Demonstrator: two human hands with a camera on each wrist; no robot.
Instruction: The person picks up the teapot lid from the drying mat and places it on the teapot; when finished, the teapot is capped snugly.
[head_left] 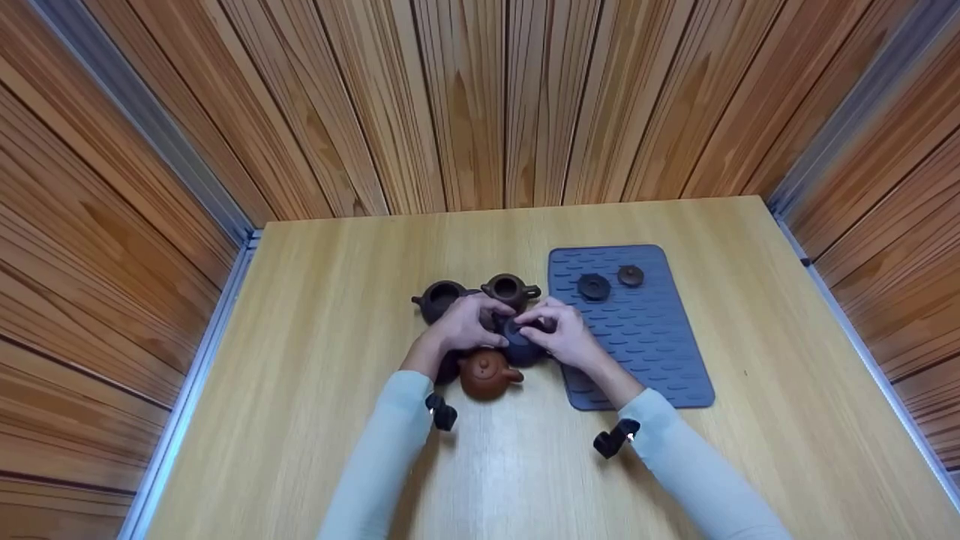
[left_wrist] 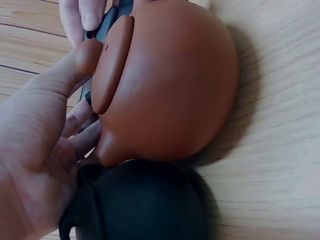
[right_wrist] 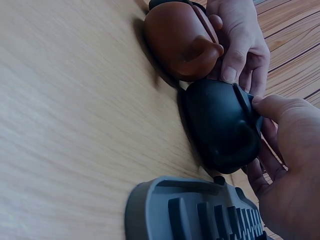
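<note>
A black teapot (right_wrist: pixel 215 125) sits on the table between my two hands, its lid (right_wrist: pixel 246 102) in place on top. My right hand (head_left: pixel 564 334) pinches that lid at its knob, with the thumb in front and the other fingers behind. My left hand (head_left: pixel 466 322) holds the same teapot from the left, the thumb against its side; its far fingers are partly hidden. Just in front stands a reddish-brown teapot (left_wrist: pixel 175 80) with its lid on. Another dark teapot (left_wrist: pixel 145 200) touches the brown one's spout and lies mostly under my left wrist in the head view.
Behind my hands stand two lidless dark teapots, one at left (head_left: pixel 435 304) and one at right (head_left: pixel 508 289). A grey ridged mat (head_left: pixel 652 352) lies to the right, bearing a larger dark lid (head_left: pixel 594 286) and a smaller one (head_left: pixel 631 276). Wood-panelled walls surround the table.
</note>
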